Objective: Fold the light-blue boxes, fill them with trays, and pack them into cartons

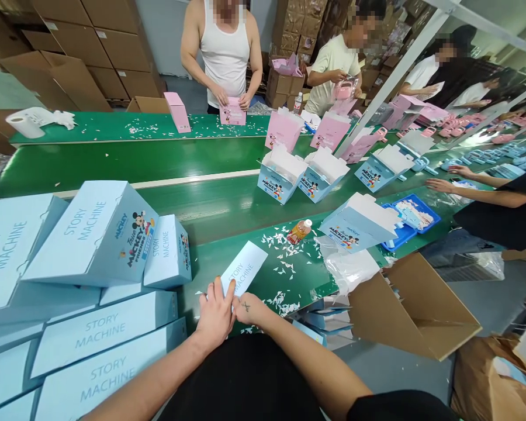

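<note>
A flat, unfolded light-blue "Story Machine" box [245,268] lies on the green table in front of me. My left hand [215,316] rests flat on its near end, fingers stretched out and together. My right hand [248,309] sits just to the right of the left one, mostly hidden behind it, touching the same near end of the box; its fingers do not show. To my left stand stacks of assembled blue "Story Machine" boxes [96,234].
White paper scraps [284,269] litter the table. An orange drink bottle [298,231] lies beyond them. An open cardboard carton [416,310] stands at right, flat blue boxes [328,321] beside it. Open blue boxes [280,175] and pink boxes [284,130] sit farther off. Other people work across the table and at right.
</note>
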A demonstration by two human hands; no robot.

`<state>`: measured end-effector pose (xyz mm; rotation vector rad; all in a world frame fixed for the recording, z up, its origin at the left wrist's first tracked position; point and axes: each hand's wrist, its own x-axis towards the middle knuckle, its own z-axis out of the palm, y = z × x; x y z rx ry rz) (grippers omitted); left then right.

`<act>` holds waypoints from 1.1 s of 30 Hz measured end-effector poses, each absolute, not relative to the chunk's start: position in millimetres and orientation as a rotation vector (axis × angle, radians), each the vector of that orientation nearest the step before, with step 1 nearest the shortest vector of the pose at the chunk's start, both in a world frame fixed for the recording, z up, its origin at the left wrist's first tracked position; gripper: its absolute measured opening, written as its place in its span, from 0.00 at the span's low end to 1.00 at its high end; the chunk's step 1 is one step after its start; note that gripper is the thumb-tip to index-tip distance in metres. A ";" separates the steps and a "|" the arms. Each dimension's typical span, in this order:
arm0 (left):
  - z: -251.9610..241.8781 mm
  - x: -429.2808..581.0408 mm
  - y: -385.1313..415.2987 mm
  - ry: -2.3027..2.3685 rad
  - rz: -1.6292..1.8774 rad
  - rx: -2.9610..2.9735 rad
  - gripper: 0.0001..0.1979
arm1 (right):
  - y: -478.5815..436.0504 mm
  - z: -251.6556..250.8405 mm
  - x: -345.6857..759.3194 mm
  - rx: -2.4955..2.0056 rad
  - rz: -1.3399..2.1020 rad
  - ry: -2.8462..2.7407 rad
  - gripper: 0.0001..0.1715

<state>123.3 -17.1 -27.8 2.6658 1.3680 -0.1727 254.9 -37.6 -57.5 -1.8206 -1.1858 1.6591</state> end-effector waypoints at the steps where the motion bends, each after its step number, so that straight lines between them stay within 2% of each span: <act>1: -27.2 122.2 -15.6 1.366 -0.156 2.646 0.34 | -35.5 -53.3 257.1 -1.809 1.688 -1.203 0.26; 6: -1.7 113.9 -1.2 1.457 0.026 2.428 0.30 | -25.9 -22.8 283.7 -1.562 1.888 -1.029 0.31; 9: 31.2 105.2 11.6 1.515 0.181 2.334 0.29 | -23.0 -15.7 308.4 -1.564 1.759 -0.796 0.31; 13: 80.6 86.7 35.3 1.690 0.366 2.238 0.31 | -30.3 -34.6 326.8 -1.760 1.584 -0.650 0.31; 17: 114.1 63.5 66.1 1.947 0.405 2.158 0.33 | -43.0 -64.9 317.3 -1.783 1.638 -0.561 0.32; 27: 114.2 37.6 120.2 2.440 0.338 2.076 0.34 | -39.7 -85.3 298.7 -1.679 1.805 -0.600 0.33; 30: 112.0 45.3 128.1 2.500 0.271 2.036 0.34 | -17.8 -84.2 316.2 -1.730 1.706 -0.743 0.31; 33: 107.4 52.7 130.3 2.464 0.236 2.161 0.32 | 26.5 -75.0 340.3 -1.792 1.423 -1.064 0.25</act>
